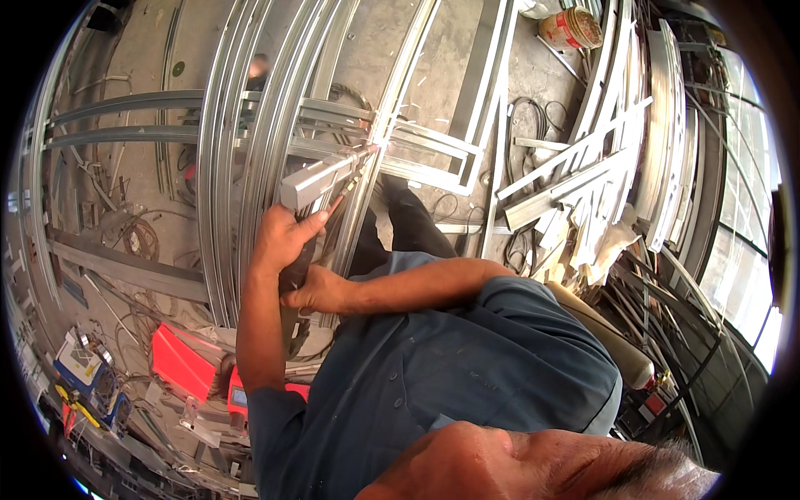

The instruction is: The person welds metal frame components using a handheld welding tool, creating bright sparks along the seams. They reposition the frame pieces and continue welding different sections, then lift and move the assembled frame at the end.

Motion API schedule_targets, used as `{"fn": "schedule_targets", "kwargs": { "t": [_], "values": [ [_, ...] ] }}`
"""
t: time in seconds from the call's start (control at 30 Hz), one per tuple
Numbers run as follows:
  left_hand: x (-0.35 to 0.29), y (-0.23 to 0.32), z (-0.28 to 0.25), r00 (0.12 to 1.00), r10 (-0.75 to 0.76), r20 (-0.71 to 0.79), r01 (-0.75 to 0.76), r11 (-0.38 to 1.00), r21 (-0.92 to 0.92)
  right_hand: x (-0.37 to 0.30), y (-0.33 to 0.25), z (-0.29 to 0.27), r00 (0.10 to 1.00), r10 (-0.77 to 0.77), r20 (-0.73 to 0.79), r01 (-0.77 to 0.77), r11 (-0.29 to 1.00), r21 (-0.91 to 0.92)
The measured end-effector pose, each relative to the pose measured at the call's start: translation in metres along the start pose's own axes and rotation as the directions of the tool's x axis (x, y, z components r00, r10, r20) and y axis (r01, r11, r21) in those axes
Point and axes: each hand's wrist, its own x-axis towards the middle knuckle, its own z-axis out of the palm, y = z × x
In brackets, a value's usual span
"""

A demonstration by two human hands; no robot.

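Observation:
My left hand [283, 240] is wrapped around the dark grip of a handheld welding gun [312, 183], its thumb along the side. The gun has a grey box-shaped body and a slim nozzle slanting away to the upper right. Lower down, my right hand [321, 292] closes on the gun's dark lower end; that forearm crosses in front of my body. A bright glow and small sparks show at the nozzle tip, against a shiny metal frame [414, 52] where a crossbar meets a long bar. A thin rod or wire runs beside the nozzle.
Long metal profiles [225, 158] lie left of the gun, over crossbars. Cut strips [575, 171] and a red-and-yellow bucket [573, 29] stand to the right. A gas cylinder [617, 346] is behind my right side. Red equipment [183, 362] and a blue-and-white machine [83, 367] sit at lower left.

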Motion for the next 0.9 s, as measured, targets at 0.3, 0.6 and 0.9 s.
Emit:
{"fn": "schedule_targets", "kwargs": {
  "t": [0.3,0.6,0.9],
  "values": [
    [-0.003,-0.011,0.000,1.000,0.008,-0.006,-0.008,1.000,-0.017,0.003,0.009,0.002,1.000,-0.003,0.005,0.003,1.000,0.016],
    [-0.008,-0.015,0.002,1.000,0.013,-0.024,-0.013,1.000,-0.026,0.004,0.016,0.004,0.999,-0.032,0.002,0.032,0.999,-0.032],
    [-0.014,-0.007,0.002,1.000,-0.007,-0.019,0.006,0.999,-0.046,0.003,0.025,0.005,0.994,-0.112,-0.011,0.109,0.986,-0.123]
  ]
}}
